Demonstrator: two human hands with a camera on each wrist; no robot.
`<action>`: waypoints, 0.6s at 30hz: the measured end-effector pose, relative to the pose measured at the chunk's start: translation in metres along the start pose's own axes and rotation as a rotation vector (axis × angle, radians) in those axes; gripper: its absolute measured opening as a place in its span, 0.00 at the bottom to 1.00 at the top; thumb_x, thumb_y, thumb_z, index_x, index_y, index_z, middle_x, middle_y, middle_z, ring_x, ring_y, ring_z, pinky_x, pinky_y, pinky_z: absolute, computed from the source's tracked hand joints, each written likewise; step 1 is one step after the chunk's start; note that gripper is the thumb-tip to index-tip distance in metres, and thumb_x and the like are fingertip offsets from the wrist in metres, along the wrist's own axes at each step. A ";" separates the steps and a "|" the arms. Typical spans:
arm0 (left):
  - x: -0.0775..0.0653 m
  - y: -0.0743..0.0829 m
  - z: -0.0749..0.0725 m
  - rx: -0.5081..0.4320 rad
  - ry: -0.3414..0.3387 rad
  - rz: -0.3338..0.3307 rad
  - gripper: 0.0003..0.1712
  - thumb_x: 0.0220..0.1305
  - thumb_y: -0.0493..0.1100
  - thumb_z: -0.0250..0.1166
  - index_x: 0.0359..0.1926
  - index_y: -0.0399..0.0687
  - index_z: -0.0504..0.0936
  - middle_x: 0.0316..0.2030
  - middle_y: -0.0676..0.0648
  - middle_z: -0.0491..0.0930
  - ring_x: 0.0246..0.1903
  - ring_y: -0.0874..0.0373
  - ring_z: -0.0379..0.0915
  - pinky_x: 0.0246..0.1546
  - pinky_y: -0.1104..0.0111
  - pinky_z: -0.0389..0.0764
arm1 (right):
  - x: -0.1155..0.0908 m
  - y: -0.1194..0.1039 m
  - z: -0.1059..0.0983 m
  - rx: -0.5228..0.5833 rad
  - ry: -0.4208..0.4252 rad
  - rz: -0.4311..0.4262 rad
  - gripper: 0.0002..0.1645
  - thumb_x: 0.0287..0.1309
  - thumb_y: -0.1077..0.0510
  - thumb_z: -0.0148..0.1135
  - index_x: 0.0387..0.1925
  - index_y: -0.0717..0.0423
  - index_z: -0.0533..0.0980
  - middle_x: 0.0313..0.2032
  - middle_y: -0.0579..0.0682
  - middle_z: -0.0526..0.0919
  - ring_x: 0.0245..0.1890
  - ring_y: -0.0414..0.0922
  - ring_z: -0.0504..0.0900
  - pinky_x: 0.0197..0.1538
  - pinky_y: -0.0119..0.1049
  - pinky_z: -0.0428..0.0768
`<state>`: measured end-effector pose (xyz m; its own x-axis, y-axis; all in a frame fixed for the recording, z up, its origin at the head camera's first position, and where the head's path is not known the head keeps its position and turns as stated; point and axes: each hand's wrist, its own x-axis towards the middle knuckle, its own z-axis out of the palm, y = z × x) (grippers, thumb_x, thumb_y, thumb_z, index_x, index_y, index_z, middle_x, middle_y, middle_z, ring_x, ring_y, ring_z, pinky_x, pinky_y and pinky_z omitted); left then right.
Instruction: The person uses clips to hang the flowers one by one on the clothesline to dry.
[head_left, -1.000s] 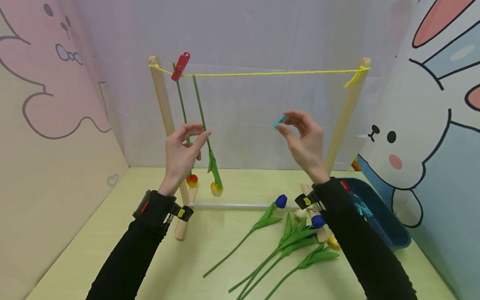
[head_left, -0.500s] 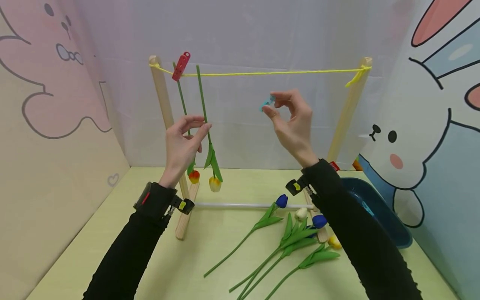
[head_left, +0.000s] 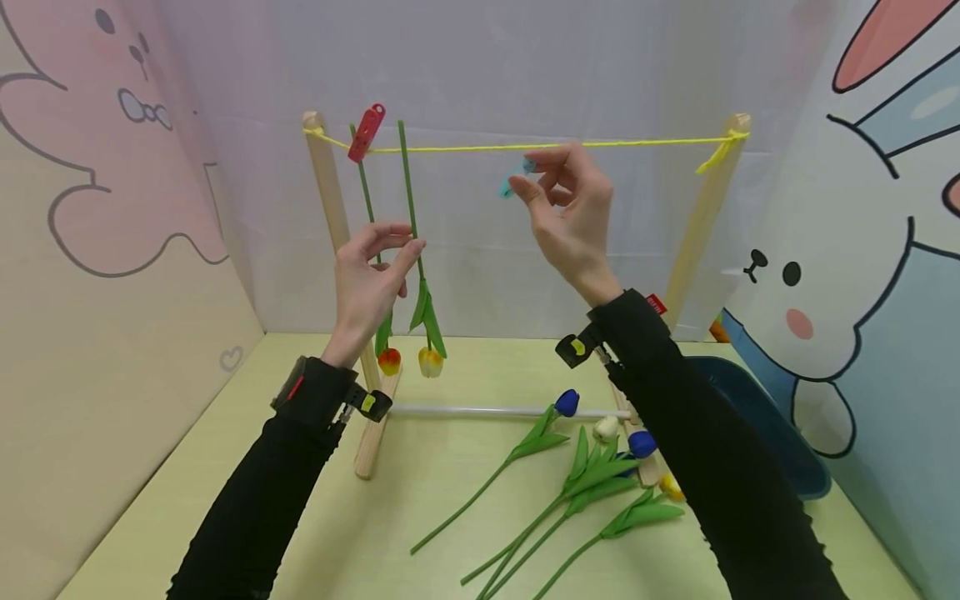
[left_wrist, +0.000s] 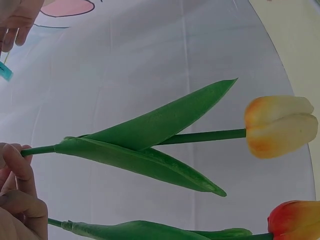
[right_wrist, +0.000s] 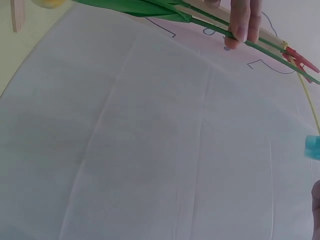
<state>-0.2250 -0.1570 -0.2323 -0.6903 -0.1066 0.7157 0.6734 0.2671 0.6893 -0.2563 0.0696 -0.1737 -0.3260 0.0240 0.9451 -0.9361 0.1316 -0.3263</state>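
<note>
My left hand pinches the stem of a pale yellow artificial tulip, which hangs head down. Its bare stem end rises a little above the yellow line. In the left wrist view the same tulip shows two green leaves. To the right, my right hand pinches a light blue clothespin between thumb and fingers, just below the line and apart from the tulip. A red clothespin clips a red-orange tulip upside down on the line, behind my left hand.
Wooden posts hold the line at both ends, joined low down by a white rod. Several tulips lie on the table, including a blue tulip. A dark blue basin stands at the right, partly behind my sleeve.
My right hand has moved up and left with the blue clothespin, close to the line. My left hand has raised the pale yellow tulip slightly, so its stem end now stands above the line.
</note>
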 end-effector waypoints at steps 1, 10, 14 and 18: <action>0.000 0.000 0.000 0.001 -0.001 -0.002 0.16 0.65 0.33 0.67 0.52 0.30 0.80 0.44 0.31 0.85 0.09 0.66 0.63 0.14 0.76 0.70 | 0.002 -0.001 0.001 -0.001 0.001 0.006 0.15 0.58 0.67 0.70 0.42 0.74 0.77 0.33 0.57 0.82 0.22 0.29 0.73 0.27 0.22 0.73; 0.001 0.000 -0.001 0.012 -0.006 -0.014 0.16 0.66 0.33 0.67 0.53 0.31 0.79 0.45 0.32 0.84 0.09 0.67 0.63 0.15 0.76 0.71 | 0.019 -0.014 0.020 0.085 0.004 0.047 0.14 0.60 0.67 0.68 0.43 0.74 0.76 0.34 0.37 0.78 0.16 0.33 0.67 0.24 0.24 0.68; 0.002 0.001 0.000 0.004 -0.003 -0.012 0.16 0.66 0.34 0.67 0.53 0.31 0.80 0.45 0.31 0.84 0.09 0.66 0.64 0.15 0.76 0.71 | 0.027 -0.020 0.031 0.122 0.012 0.071 0.12 0.60 0.68 0.68 0.41 0.74 0.77 0.34 0.44 0.78 0.16 0.32 0.74 0.28 0.25 0.74; 0.002 0.001 0.001 -0.001 0.001 -0.016 0.16 0.66 0.34 0.67 0.53 0.31 0.80 0.45 0.31 0.85 0.09 0.66 0.64 0.14 0.76 0.70 | 0.035 -0.025 0.043 0.155 0.032 0.115 0.09 0.61 0.68 0.67 0.40 0.72 0.77 0.33 0.47 0.77 0.24 0.36 0.84 0.39 0.29 0.84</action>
<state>-0.2262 -0.1559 -0.2299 -0.7007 -0.1119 0.7046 0.6624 0.2646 0.7008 -0.2494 0.0249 -0.1337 -0.4299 0.0616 0.9008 -0.9029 -0.0279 -0.4290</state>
